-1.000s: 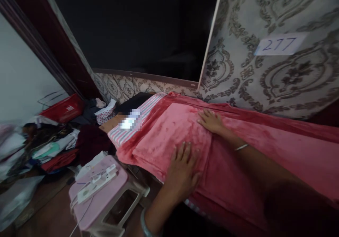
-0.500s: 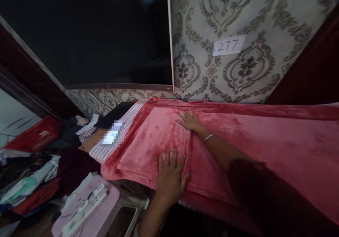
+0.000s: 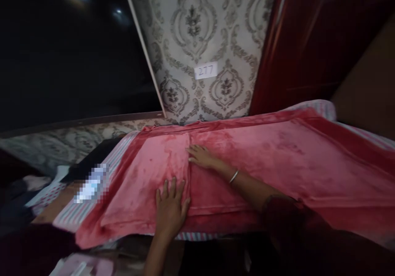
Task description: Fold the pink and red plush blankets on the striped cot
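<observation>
A pink-red plush blanket [image 3: 247, 156] lies spread along the surface, with its left part folded over into a flat panel [image 3: 142, 173]. My left hand [image 3: 170, 208] rests palm down near the panel's front right, fingers spread. Farther back, my right hand [image 3: 200, 156] lies flat by the panel's right edge, its fingers stretched to the left. A silver bangle [image 3: 233, 176] circles the right wrist. Neither hand grips the cloth. Beneath the blanket, a striped cloth [image 3: 72, 214] shows at the left, front and right.
At the left end lies a blurred-out bright object [image 3: 92, 184]. A large dark screen [image 3: 70, 54] and patterned wall with a "277" paper [image 3: 206, 70] stand behind. Dark red wood [image 3: 296, 49] rises at right. A pink stool [image 3: 89, 263] is at lower left.
The view has swung right, bringing the blanket's right end into sight. My right hand has slid slightly toward me along the fold edge; my left hand stays on the panel.
</observation>
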Available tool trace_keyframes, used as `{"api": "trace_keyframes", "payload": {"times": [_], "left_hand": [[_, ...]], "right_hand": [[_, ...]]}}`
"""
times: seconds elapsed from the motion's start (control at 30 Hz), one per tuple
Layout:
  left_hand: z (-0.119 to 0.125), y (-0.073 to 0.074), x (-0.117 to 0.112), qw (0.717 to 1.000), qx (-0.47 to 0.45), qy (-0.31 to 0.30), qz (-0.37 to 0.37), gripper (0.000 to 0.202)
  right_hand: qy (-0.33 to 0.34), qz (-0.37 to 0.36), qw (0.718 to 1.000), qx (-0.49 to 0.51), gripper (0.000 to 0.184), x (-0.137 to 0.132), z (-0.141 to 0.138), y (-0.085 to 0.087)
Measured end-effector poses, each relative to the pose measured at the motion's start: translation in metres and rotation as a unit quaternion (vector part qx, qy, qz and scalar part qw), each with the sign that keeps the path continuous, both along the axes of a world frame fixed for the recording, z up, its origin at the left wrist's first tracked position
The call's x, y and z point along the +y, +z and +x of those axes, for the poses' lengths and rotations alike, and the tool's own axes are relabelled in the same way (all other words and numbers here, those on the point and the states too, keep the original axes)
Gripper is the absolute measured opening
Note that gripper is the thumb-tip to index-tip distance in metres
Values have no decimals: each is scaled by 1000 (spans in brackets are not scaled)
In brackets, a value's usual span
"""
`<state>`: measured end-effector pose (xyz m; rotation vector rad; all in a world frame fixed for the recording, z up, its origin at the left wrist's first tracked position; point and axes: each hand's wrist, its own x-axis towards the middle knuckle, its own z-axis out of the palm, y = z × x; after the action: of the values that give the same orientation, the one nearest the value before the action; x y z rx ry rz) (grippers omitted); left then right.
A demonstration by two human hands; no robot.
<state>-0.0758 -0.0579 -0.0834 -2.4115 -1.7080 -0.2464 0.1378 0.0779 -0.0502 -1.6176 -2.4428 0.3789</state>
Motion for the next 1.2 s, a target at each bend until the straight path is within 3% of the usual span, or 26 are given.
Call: {"api": "trace_keyframes", "payload": {"times": [0.17, 0.27, 0.37, 0.47, 0.6, 0.7, 0.77, 0.87, 1.0, 1.2], "left_hand": [[-9, -2, 11, 1000, 13, -13, 6, 54], [-15, -1, 21, 999, 0, -21, -27, 57], [-4, 10, 34, 998, -28, -49, -39, 60], [33, 30, 51, 989, -36, -133, -60, 59], [103, 60, 86, 960, 19, -233, -156, 65], [148, 72, 113, 951, 54, -251, -172, 66], [170, 70, 124, 960, 51, -237, -142, 64], [188, 53, 128, 969, 39, -224, -97, 62], [193, 26, 123, 973, 32, -227, -37, 62], [192, 20, 123, 971, 29, -235, -24, 62]], "right_hand": [[-33, 12, 999, -19, 63, -36, 71, 3], [-100, 13, 994, -36, 60, -65, 127, 0], [-181, 19, 982, -53, 59, -94, 183, -3], [-264, 5, 961, -78, 61, -118, 235, -3], [-374, -15, 922, -101, 61, -150, 304, 0], [-458, -14, 882, -112, 61, -181, 355, -2], [-519, -7, 849, -104, 61, -202, 384, -6], [-595, -2, 800, -73, 61, -229, 409, -15], [-616, 36, 784, -71, 54, -243, 414, -26], [-637, 62, 765, -74, 53, -239, 409, -31]]}}
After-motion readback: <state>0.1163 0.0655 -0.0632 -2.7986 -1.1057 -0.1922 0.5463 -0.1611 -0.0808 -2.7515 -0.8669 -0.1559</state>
